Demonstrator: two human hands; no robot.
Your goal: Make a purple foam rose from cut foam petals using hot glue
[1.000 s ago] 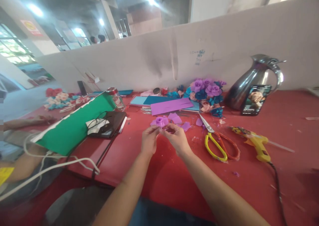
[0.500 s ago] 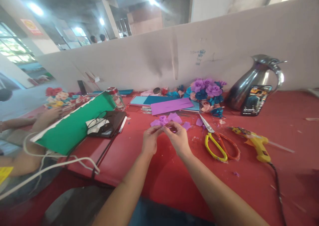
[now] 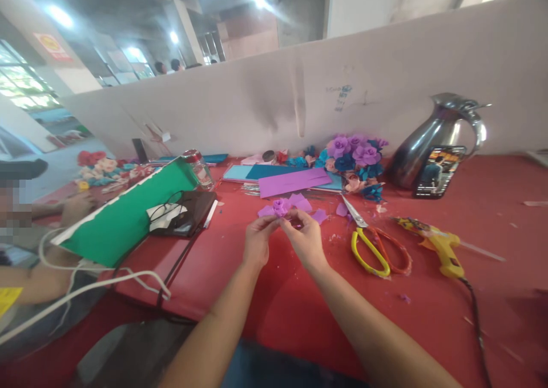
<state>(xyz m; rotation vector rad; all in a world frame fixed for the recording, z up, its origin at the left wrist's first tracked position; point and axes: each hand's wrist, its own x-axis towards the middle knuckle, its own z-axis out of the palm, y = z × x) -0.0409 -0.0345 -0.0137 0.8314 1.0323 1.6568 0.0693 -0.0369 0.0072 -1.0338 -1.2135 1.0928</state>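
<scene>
My left hand (image 3: 258, 241) and my right hand (image 3: 307, 241) meet at the fingertips over the red table. The fingers of both are pinched together; what lies between them is hidden or too small to name. Just beyond the fingertips sits a purple paper flower (image 3: 280, 207), partly covered by them. Loose purple pieces (image 3: 300, 202) lie behind and beside it. To the right are scissors (image 3: 360, 222) with one yellow and one orange-red handle, blades parted. A purple paper strip (image 3: 294, 182) rests on blue sheets farther back.
A yellow glue gun (image 3: 445, 251) with a black cord lies at the right. Behind it stand a metal jug (image 3: 422, 142) and a phone (image 3: 440, 172). Finished flowers (image 3: 357, 151) are at the back. A green board (image 3: 128, 217), glasses and a jar (image 3: 199, 170) are left, beside a person.
My hands have barely moved, still joined at the fingertips. The person at the left has leaned farther into view, and their hand has shifted left.
</scene>
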